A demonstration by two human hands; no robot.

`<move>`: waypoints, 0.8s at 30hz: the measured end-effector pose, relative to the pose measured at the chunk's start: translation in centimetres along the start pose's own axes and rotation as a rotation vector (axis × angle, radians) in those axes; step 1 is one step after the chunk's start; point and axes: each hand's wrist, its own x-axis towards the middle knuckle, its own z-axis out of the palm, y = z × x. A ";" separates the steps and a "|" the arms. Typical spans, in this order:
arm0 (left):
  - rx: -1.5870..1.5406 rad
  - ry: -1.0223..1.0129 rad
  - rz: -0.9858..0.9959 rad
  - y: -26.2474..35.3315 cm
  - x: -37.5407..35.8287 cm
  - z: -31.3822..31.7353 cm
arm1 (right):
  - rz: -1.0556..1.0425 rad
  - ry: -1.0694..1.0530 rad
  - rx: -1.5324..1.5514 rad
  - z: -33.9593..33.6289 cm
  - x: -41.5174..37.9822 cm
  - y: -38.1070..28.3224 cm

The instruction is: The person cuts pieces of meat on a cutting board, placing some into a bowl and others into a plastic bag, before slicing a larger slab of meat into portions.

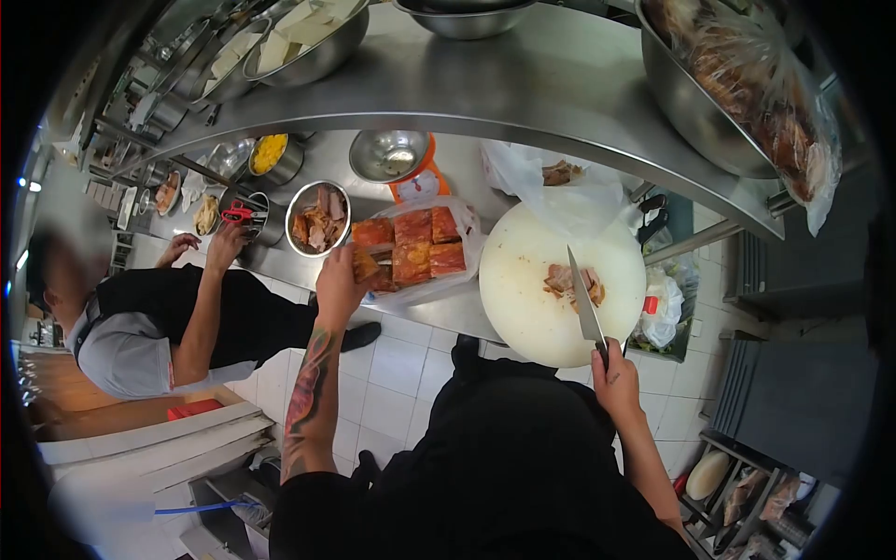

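Note:
My right hand (616, 381) grips the handle of a kitchen knife (585, 303), its blade slanting over a small heap of chopped meat (560, 278). The heap lies on a round white chopping board (518, 313). Off to the left, my left hand (342, 285) is closed on a piece of browned roast meat (366, 268) at the edge of a plastic-lined batch. Reddish-brown slabs of roast meat (412, 262) fill the rest of that plastic. Behind my left hand stands a steel bowl (293, 207) with cut meat strips in it.
An orange scale (418, 182) carries a steel bowl (373, 157). A white plastic bag (537, 201) overlaps the board's back. Overhead runs a steel shelf (523, 84) with bowls and bagged meat (784, 121). At left, a co-worker (168, 322) holds something with red handles (241, 213).

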 end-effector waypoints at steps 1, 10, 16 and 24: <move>0.009 -0.074 0.000 0.4 0.4 -0.2 | -0.001 0.002 -0.003 0.0 0.0 -0.1; -0.108 -0.088 0.190 -0.8 -0.7 3.0 | 0.041 -0.002 -0.013 0.6 -0.3 -0.7; -0.160 -0.025 0.137 -0.7 -2.3 2.4 | 0.038 0.022 0.027 0.7 -0.4 -0.6; -0.319 0.209 0.389 8.0 -3.6 4.0 | 0.161 0.167 0.424 1.4 -1.7 2.5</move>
